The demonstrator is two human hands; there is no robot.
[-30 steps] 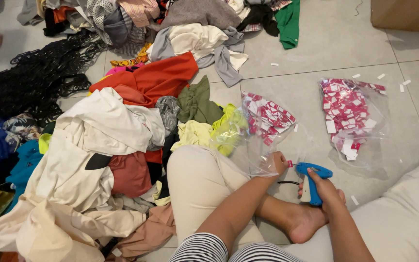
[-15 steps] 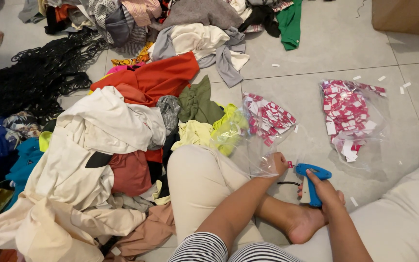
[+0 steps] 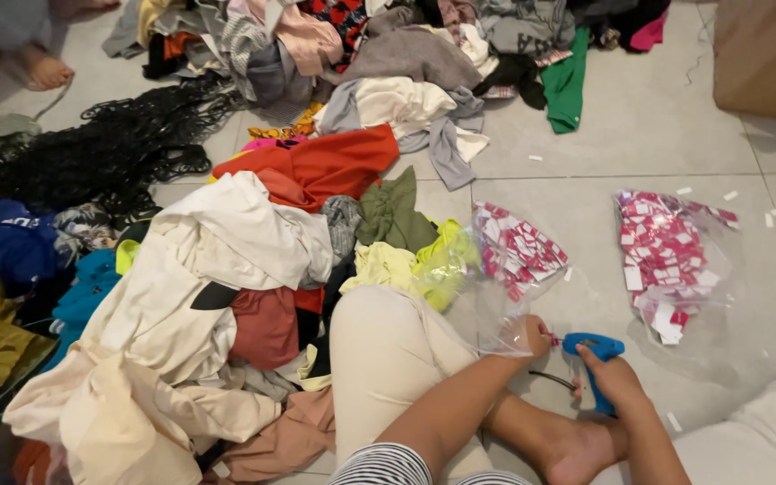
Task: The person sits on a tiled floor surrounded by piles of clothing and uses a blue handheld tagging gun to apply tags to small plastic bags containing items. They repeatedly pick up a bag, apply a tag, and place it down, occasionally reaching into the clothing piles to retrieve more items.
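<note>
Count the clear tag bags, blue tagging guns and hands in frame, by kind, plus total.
Clear bags of red-and-white tags: 2, one held by the left hand, one lying apart on the floor
Blue tagging gun: 1
Hands: 2, left hand, right hand
Total: 5

I count two clear bags of red-and-white tags (image 3: 518, 247) (image 3: 666, 256), one blue tagging gun (image 3: 593, 352), one orange-red garment (image 3: 321, 166).

A home floor used as a garment-sorting spot: pale grey floor tiles (image 3: 639, 135), a sprawling heap of mixed clothes (image 3: 253, 242), clear bags of red-and-white tags (image 3: 666, 251), and a pile of black hangers (image 3: 110, 148).
</note>
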